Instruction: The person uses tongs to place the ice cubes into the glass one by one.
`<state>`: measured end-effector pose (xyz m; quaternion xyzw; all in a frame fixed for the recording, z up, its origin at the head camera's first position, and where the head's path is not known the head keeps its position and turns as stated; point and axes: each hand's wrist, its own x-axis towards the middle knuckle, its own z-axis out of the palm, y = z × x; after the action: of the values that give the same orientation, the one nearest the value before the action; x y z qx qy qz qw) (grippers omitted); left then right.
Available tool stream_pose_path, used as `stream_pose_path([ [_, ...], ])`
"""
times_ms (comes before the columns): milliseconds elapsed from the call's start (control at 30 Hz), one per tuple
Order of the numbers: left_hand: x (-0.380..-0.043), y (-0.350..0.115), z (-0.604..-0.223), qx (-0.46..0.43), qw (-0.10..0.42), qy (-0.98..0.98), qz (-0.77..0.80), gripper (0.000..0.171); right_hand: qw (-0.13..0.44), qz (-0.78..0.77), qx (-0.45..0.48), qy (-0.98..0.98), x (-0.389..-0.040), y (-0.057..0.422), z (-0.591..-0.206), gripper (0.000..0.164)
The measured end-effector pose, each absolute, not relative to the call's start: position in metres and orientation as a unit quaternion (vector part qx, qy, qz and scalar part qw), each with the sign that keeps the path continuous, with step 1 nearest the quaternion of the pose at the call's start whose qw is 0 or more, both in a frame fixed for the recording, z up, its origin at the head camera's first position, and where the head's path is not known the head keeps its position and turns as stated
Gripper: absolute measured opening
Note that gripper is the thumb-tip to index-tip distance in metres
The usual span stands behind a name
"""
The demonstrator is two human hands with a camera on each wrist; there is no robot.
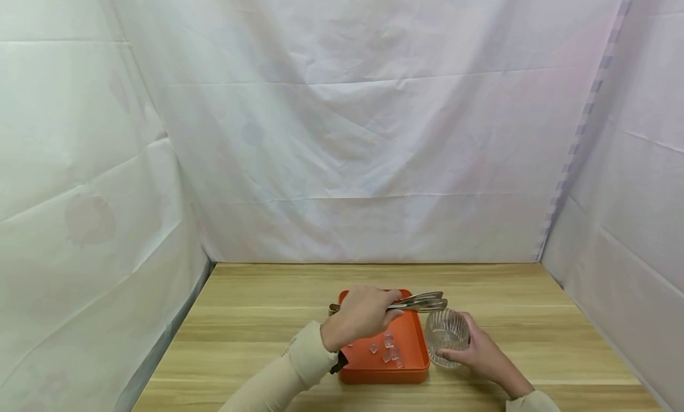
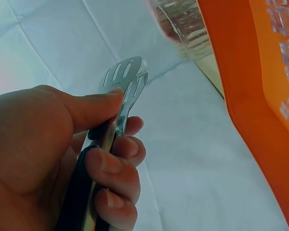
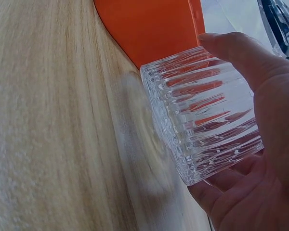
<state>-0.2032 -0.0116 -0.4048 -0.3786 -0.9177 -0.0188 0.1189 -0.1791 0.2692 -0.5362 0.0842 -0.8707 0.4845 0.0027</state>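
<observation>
We gripped tongs (image 1: 422, 304) in left hand (image 1: 362, 317), fingers curled, tips ahead of it pinching clear cube (image 2: 144, 68); orange tray (image 1: 385, 376) lay below. Our right hand (image 1: 483, 352) curled partway round glass (image 1: 446, 333).

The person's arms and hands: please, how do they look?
The left sleeve and right sleeve are pale beige; the left one bears a small faint marking. Something black sits by the left cuff. Left hand and right hand wear no gloves.

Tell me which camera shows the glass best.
The right wrist view: the glass is large there, its ribs clear, though the right hand covers part. The head view shows it smaller, beside the orange tray; the left wrist view, only part, cut off.
</observation>
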Motion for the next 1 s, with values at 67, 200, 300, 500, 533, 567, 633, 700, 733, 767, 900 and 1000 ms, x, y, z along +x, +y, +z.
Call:
stream_pose_path([
  [67, -0.202, -0.010, -0.405, -0.386, 0.123, -0.914, -0.013, 0.026, 0.004, 0.484, 0.087, -0.871, -0.179, 0.269, -0.536, 0.083],
  [200, -0.199, -0.005, -0.405, -0.394, 0.122, -0.911, -0.008, 0.025, 0.004, 0.486, 0.091, -0.869, -0.178, 0.270, -0.536, 0.083],
  [300, -0.198, -0.002, -0.405, -0.395, 0.111, -0.912, -0.015, 0.023, 0.006, 0.489, 0.095, -0.867, -0.178, 0.270, -0.536, 0.082],
  [500, -0.197, 0.003, -0.403, -0.401, 0.103, -0.910, -0.032, 0.022, 0.008, 0.489, 0.098, -0.867, -0.176, 0.267, -0.530, 0.084],
  [533, -0.197, 0.003, -0.404, -0.401, 0.103, -0.909, -0.034, 0.021, 0.007, 0.485, 0.095, -0.869, -0.177, 0.267, -0.530, 0.085],
  [567, -0.197, 0.004, -0.404, -0.402, 0.102, -0.909, -0.036, 0.021, 0.006, 0.481, 0.091, -0.872, -0.177, 0.267, -0.530, 0.086],
  [633, -0.197, 0.006, -0.404, -0.404, 0.100, -0.909, -0.034, 0.022, 0.003, 0.478, 0.088, -0.874, -0.180, 0.269, -0.534, 0.087],
  [700, -0.197, 0.007, -0.405, -0.407, 0.096, -0.908, -0.033, 0.022, 0.001, 0.474, 0.088, -0.876, -0.183, 0.271, -0.538, 0.087],
  [733, -0.197, 0.008, -0.406, -0.409, 0.094, -0.907, -0.032, 0.022, 0.000, 0.474, 0.087, -0.876, -0.183, 0.271, -0.538, 0.086],
  [767, -0.197, 0.008, -0.406, -0.411, 0.093, -0.906, -0.033, 0.022, -0.002, 0.475, 0.088, -0.876, -0.183, 0.271, -0.538, 0.085],
  [900, -0.196, 0.010, -0.409, -0.415, 0.089, -0.905, -0.034, 0.021, -0.004, 0.471, 0.093, -0.877, -0.182, 0.272, -0.539, 0.078],
  [1000, -0.195, 0.011, -0.410, -0.415, 0.085, -0.905, -0.037, 0.020, -0.007, 0.469, 0.094, -0.878, -0.180, 0.271, -0.538, 0.076],
])
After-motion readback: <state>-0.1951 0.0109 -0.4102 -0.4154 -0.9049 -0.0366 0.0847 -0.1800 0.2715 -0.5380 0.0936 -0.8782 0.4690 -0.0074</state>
